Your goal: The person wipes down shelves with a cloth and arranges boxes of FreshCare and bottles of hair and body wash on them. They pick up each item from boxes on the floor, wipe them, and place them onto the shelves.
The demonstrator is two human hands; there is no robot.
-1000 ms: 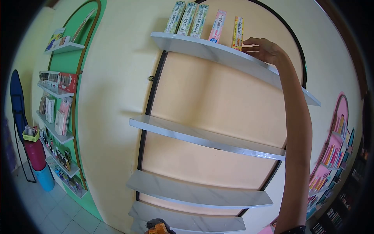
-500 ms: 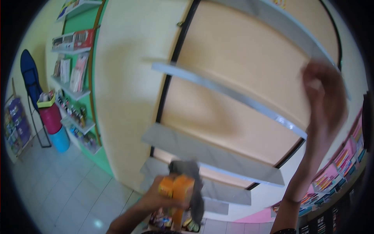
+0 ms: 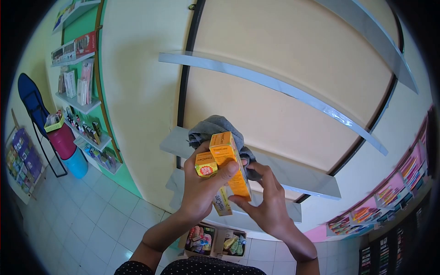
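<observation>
My left hand [image 3: 199, 190] is closed around a small group of yellow-orange FreshCare boxes. A long orange box [image 3: 234, 167] stands tilted under the thumb, and a shorter yellow box [image 3: 206, 166] with a round red mark sits beside it. Below the palm a paler box end [image 3: 222, 202] sticks out. A crumpled grey cloth [image 3: 213, 129] is bunched behind the boxes, against the left hand. My right hand [image 3: 271, 206] has its thumb at the lower end of the long orange box, its fingers bent around the far side by the cloth and partly hidden.
Grey marbled wall shelves [image 3: 275, 85] span the front. Two cardboard boxes [image 3: 215, 250] of colourful packets stand on the tiled floor [image 3: 87, 215] below. Stocked shelves [image 3: 78, 103] line the left wall, near a pink and blue bin [image 3: 62, 142]. Stationery racks [image 3: 398, 178] curve along the right.
My right hand has come down from the upper right shelf to the boxes. My left hand has risen with the boxes and cloth, and the view has shifted.
</observation>
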